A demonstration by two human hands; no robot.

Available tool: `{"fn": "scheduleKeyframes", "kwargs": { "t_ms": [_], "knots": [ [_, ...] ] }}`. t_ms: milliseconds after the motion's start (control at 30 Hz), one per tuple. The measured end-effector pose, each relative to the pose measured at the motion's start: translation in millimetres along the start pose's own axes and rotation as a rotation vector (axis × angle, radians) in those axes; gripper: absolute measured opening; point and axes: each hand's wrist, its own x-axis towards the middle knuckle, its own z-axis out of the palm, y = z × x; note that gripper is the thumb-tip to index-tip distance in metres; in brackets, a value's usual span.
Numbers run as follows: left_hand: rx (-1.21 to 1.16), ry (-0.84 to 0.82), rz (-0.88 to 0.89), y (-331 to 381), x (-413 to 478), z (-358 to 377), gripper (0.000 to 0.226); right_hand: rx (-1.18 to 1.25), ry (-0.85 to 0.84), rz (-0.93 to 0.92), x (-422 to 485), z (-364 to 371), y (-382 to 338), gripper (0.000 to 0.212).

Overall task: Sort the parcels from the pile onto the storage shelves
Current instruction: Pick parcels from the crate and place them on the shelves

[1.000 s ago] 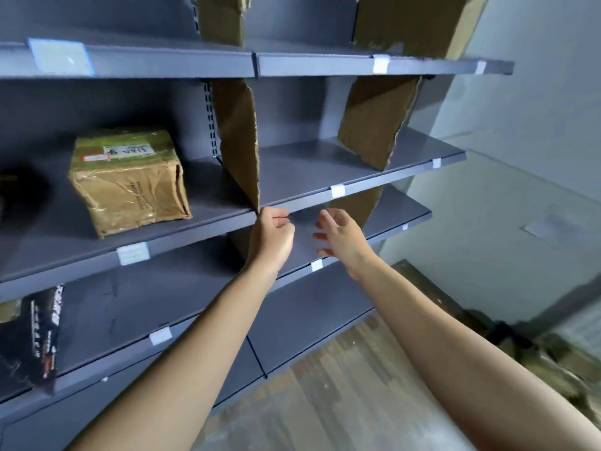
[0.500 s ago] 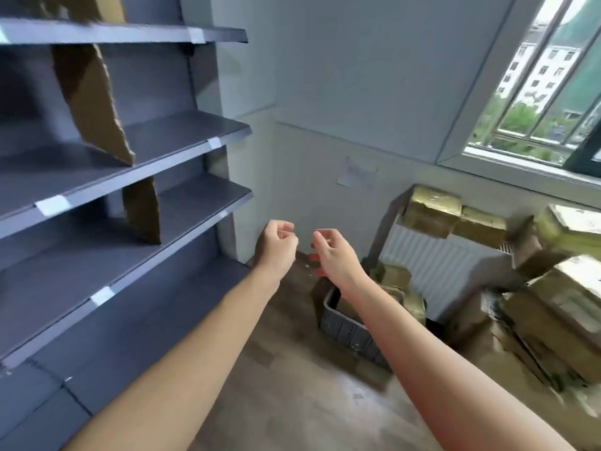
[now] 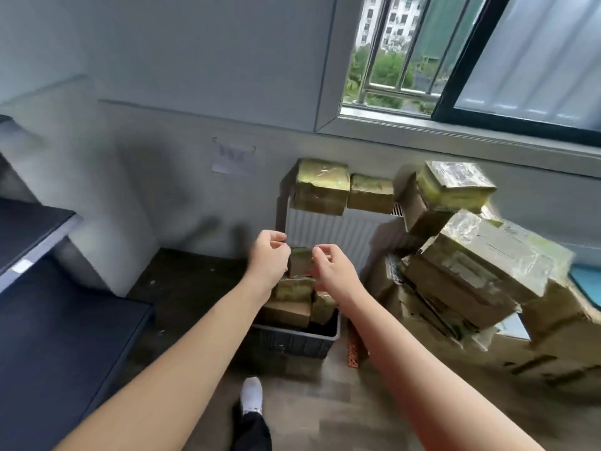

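A pile of brown parcels wrapped in clear tape [image 3: 468, 275] leans against the wall under the window at the right. More small parcels [image 3: 294, 288] fill a dark grey crate [image 3: 292, 341] on the floor. Two parcels [image 3: 320, 187] sit on top of the white radiator. My left hand [image 3: 268, 255] and my right hand [image 3: 331, 268] are stretched out side by side above the crate, fingers loosely curled, holding nothing. The dark storage shelves [image 3: 35, 222] show only at the left edge.
A window with bars [image 3: 390, 60] is above the pile. A paper note [image 3: 232, 156] is stuck on the wall. My foot in a white shoe [image 3: 252, 395] is on the wooden floor in front of the crate. An orange object [image 3: 354, 351] stands beside the crate.
The view has swung right, from the shelves to the parcel pile and crate. Both arms stayed outstretched and empty, now over the crate.
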Motion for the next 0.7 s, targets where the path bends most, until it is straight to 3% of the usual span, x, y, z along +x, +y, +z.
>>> {"fn": "scheduleKeyframes", "kwargs": {
  "t_ms": [200, 433, 700],
  "knots": [
    [-0.001, -0.045, -0.146, -37.9, 159.8, 45.4, 0.026, -0.038, 0.037, 0.162, 148.6, 13.9, 41.0, 0.029],
    [0.100, -0.064, -0.334, -103.7, 303.1, 80.0, 0.029, -0.131, -0.029, 0.294, 293.1, 36.2, 99.2, 0.035],
    [0.323, -0.174, -0.413, -237.3, 415.5, 134.3, 0.045, -0.290, -0.120, 0.319, 442.9, 56.8, 242.8, 0.047]
  ]
}}
